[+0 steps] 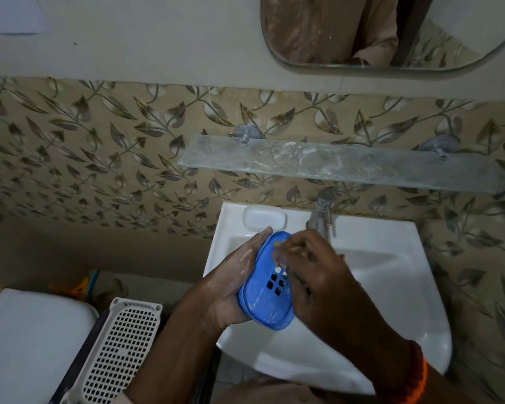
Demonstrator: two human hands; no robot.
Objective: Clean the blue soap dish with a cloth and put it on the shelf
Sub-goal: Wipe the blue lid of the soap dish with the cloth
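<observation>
No words, numbers, brands or signs can be read anywhere. Nothing is printed on the blue soap dish (267, 282), only white smears and small square holes. No label is seen on the glass shelf (333, 163), the white sink (391, 287) or the tap (321, 214). Only leaf shapes are shown on the wall tiles (99, 147).

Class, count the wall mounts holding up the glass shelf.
2: one mount behind the glass shelf's left part, one mount toward its right. Others may be hidden.
</observation>
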